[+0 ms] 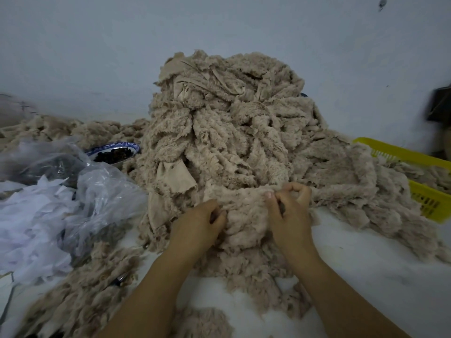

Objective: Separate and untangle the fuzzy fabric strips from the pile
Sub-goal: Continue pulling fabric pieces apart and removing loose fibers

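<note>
A tall pile of beige fuzzy fabric strips [229, 123] rises against the wall in the middle of the white table [366, 264]. At its near foot, one fuzzy strip [244, 211] is bunched between both hands. My left hand [202, 220] grips the strip's left side with curled fingers. My right hand [288, 206] pinches the strip's top edge on the right, thumb against curled fingers. More loose fuzzy scraps [80, 296] lie at the near left.
Crumpled clear plastic bags and white cloth scraps [48, 206] cover the left side. A blue-patterned bowl of dark pieces [114, 152] sits behind them. A yellow plastic basket [424, 196] holding fuzzy strips stands at the right. A dark blurred object [439, 106] is at the far right.
</note>
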A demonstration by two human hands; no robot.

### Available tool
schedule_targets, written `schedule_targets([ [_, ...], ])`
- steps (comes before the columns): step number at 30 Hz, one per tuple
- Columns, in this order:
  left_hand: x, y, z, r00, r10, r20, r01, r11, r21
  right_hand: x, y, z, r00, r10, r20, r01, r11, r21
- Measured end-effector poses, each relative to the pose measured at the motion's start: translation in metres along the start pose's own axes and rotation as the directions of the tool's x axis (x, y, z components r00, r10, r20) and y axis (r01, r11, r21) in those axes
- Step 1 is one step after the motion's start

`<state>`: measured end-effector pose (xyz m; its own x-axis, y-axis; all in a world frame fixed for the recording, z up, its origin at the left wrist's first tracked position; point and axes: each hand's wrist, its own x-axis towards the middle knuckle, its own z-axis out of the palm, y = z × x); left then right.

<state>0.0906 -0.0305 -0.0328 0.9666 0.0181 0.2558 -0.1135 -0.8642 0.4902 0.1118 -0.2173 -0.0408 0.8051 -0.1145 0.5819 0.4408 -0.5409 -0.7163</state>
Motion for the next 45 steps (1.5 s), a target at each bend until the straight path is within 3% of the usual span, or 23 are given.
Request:
schedule_targets([
  [2,-0.002,0.002,0.000,0.998,-0.021,-0.067,0.022,1.000,0.009,-0.001,0.003,0.002,1.000,0.017,0.006,-0.017,1.000,0.018],
  [4,-0.004,0.004,0.001,0.991,-0.033,-0.130,0.013,0.989,-0.148,-0.001,0.005,0.003,0.997,0.072,0.006,-0.072,0.996,0.054],
  [6,-0.006,0.006,0.000,0.986,-0.002,-0.167,-0.041,0.966,-0.255,-0.001,0.008,0.003,0.989,0.141,0.034,-0.144,0.986,0.084],
  [10,-0.012,0.013,0.004,0.975,0.114,-0.189,-0.169,0.936,-0.309,-0.003,0.015,0.000,0.935,0.331,0.128,-0.335,0.942,0.011],
  [12,-0.012,0.014,0.009,0.971,0.136,-0.195,-0.191,0.934,-0.302,-0.003,0.007,-0.003,0.958,0.270,0.096,-0.273,0.962,0.022],
  [14,-0.011,0.013,0.013,0.969,0.145,-0.200,-0.199,0.939,-0.282,-0.005,-0.006,-0.003,0.995,0.090,0.053,-0.092,0.994,0.054],
  [17,-0.011,0.012,0.017,0.962,0.176,-0.209,-0.228,0.939,-0.257,-0.011,-0.016,0.006,0.953,-0.112,0.281,0.110,0.994,0.022],
  [19,-0.013,0.009,0.020,0.964,0.145,-0.221,-0.202,0.944,-0.262,-0.013,-0.016,0.014,0.895,-0.085,0.439,0.120,0.991,-0.054],
  [20,-0.013,0.008,0.021,0.968,0.113,-0.226,-0.173,0.949,-0.264,-0.013,-0.013,0.016,0.893,-0.061,0.446,0.117,0.988,-0.098],
  [27,-0.013,0.009,0.030,0.976,-0.015,-0.215,-0.003,0.997,-0.080,-0.025,-0.001,0.009,0.933,-0.121,0.340,0.206,0.953,-0.224],
  [32,-0.009,0.002,0.027,0.962,-0.126,-0.243,0.084,0.981,-0.173,-0.023,0.001,0.006,0.952,-0.072,0.297,0.138,0.969,-0.207],
  [34,-0.008,0.000,0.026,0.939,-0.224,-0.262,0.135,0.939,-0.318,-0.021,0.001,0.004,0.960,-0.070,0.272,0.123,0.976,-0.181],
  [37,-0.004,-0.008,0.022,0.836,-0.461,-0.299,0.239,0.795,-0.558,-0.011,0.006,-0.011,0.991,0.022,0.134,-0.006,0.993,-0.117],
  [41,-0.004,-0.006,0.022,0.828,-0.496,-0.262,0.181,0.678,-0.712,0.002,0.020,-0.033,0.981,0.191,-0.036,-0.192,0.981,-0.006],
  [45,-0.004,-0.012,0.020,0.850,-0.509,-0.138,0.182,0.529,-0.829,-0.002,0.016,-0.027,0.982,0.184,0.041,-0.186,0.981,0.049],
])
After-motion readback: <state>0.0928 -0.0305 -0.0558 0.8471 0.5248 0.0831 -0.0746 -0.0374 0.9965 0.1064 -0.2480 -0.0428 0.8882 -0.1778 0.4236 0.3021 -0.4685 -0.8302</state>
